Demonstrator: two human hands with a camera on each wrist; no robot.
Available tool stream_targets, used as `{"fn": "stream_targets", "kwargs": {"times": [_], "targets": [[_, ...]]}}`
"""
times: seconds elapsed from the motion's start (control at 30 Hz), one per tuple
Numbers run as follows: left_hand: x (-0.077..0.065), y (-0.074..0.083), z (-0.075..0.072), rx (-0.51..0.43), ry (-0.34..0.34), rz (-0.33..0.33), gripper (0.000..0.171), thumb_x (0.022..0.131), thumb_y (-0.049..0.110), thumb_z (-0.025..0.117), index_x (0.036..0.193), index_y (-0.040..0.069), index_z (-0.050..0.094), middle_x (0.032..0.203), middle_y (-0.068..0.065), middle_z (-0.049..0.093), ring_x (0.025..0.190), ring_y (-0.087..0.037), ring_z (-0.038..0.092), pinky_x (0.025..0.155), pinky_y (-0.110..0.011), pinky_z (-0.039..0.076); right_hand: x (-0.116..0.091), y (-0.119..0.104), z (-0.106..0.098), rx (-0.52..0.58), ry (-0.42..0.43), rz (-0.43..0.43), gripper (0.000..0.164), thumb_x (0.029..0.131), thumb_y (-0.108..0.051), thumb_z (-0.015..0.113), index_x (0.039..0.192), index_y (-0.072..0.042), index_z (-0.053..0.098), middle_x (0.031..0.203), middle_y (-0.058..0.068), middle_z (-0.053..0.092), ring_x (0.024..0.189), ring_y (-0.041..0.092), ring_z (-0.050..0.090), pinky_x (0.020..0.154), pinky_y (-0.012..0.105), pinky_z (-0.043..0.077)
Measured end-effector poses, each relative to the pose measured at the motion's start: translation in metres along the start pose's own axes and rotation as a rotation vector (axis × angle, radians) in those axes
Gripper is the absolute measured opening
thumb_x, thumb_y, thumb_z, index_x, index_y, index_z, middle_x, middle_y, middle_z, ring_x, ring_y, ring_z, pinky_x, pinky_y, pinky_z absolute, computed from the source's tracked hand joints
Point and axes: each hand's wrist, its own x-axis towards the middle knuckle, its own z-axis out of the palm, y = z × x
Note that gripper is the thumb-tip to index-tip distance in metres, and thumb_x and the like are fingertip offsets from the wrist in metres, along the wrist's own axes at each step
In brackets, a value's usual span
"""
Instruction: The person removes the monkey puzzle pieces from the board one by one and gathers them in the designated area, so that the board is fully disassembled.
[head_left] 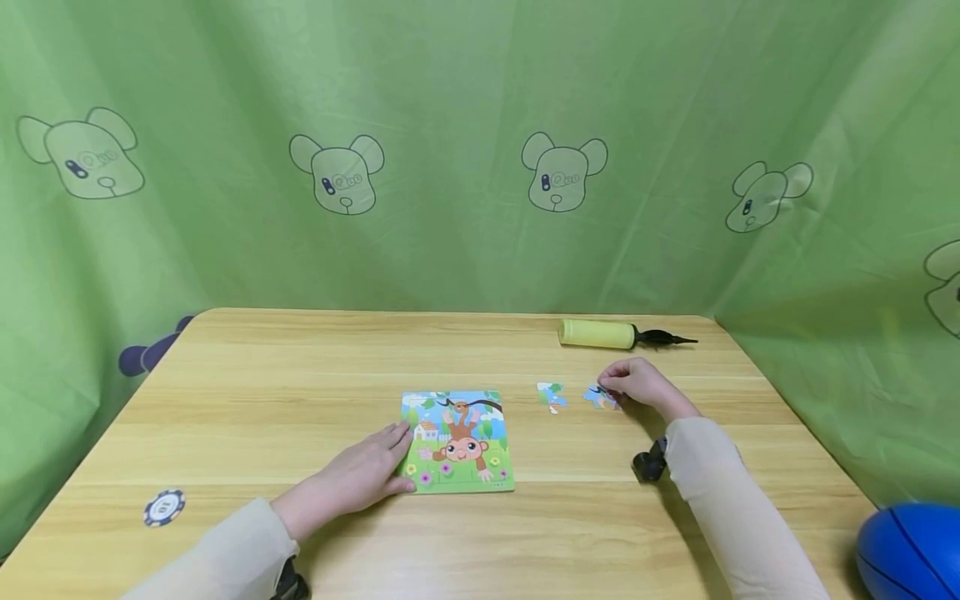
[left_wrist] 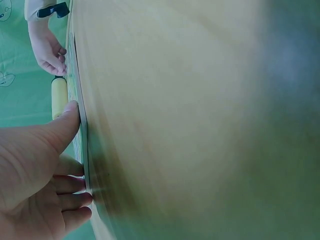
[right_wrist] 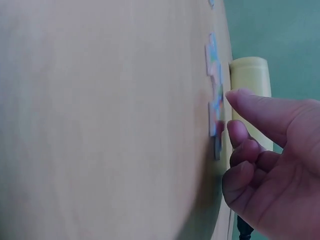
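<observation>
Touching the monkey-picture board, left fingers lie straight; right fingers stand apart beside loose pieces

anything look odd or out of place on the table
Nothing looks spilled or damaged, but the poker chip at near left and the yellow pump at far right seem unrelated to the monkey puzzle.

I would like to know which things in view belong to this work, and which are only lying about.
Seem to belong:
monkey picture board, touched by the left hand
loose jigsaw pieces, by the right hand

Only lying about:
yellow hand pump
poker chip
blue ball
purple object, partly hidden
</observation>
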Motion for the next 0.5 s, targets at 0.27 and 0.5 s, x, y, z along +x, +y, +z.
{"fn": "stream_targets", "kwargs": {"times": [0.27,0.5], "targets": [[-0.001,0.0,0.0,0.001,0.004,-0.002,0.071,0.085,0.034,0.063,0.13,-0.016,0.039,0.138,-0.031,0.032,0.126,-0.042,0.033,0.104,-0.047,0.029,0.002,-0.018,0.008,-0.084,0.054,-0.09,0.022,0.09,-0.014,0.06,0.102,0.005,0.064,0.085,0.01,0.061,0.074,0.022,0.054,0.062,0.033,0.048],[-0.001,0.0,0.0,0.0,0.008,0.0,0.071,0.085,0.034,0.063,0.129,-0.016,0.039,0.137,-0.031,0.032,0.125,-0.042,0.034,0.104,-0.047,0.029,0.006,-0.044,0.029,-0.115,0.036,-0.196,0.022,0.09,-0.016,0.061,0.102,0.001,0.064,0.087,0.007,0.059,0.08,0.022,0.051,0.067,0.032,0.046]]}}
